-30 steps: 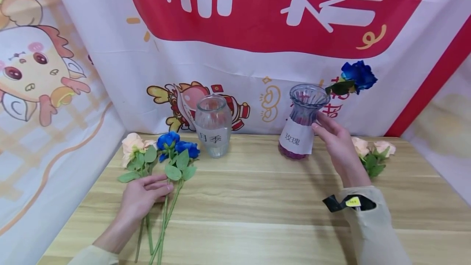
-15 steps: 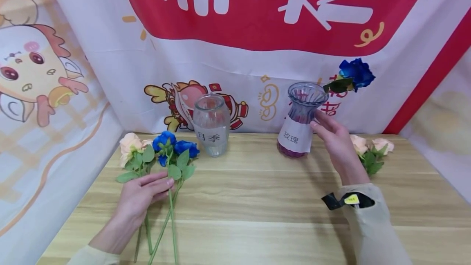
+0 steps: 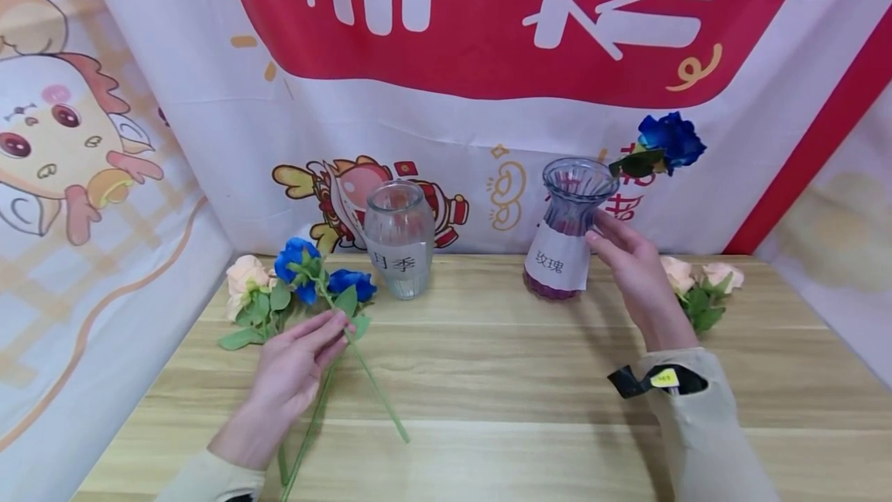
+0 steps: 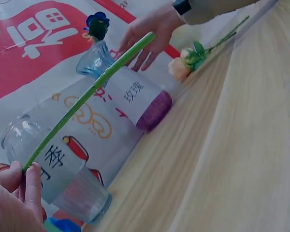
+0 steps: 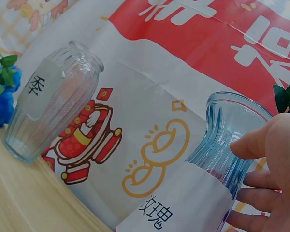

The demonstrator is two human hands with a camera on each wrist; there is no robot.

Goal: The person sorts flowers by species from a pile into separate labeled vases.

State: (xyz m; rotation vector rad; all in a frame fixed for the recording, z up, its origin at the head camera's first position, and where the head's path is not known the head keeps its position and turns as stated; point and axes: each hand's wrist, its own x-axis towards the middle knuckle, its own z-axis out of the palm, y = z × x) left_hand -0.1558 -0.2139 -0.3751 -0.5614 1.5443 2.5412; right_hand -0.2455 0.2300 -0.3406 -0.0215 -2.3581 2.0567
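My left hand (image 3: pixel 303 362) pinches the green stem of a blue rose (image 3: pixel 298 263) between thumb and fingers. Its bloom points up and left, and the stem's cut end slants down to the right above the table. In the left wrist view the bare stem (image 4: pixel 82 99) crosses in front of both vases. My right hand (image 3: pixel 637 277) touches the neck of the bluish-purple vase (image 3: pixel 557 262), fingers fairly straight. Another blue rose (image 3: pixel 670 142) leans out over that vase's right rim. A second blue rose (image 3: pixel 351 283) lies on the table beside the left hand.
A clear ribbed glass vase (image 3: pixel 400 231) with a paper label stands left of the purple one. Pale pink roses (image 3: pixel 247 281) lie at the left, and more pink roses (image 3: pixel 721 279) lie behind my right wrist. A printed cloth (image 3: pixel 453 122) hangs along the table's back edge (image 3: pixel 481 258).
My left hand has taken one blue rose by its stem and moved right. The stem's lower end has swung right and up. My right hand stays at the vase neck.
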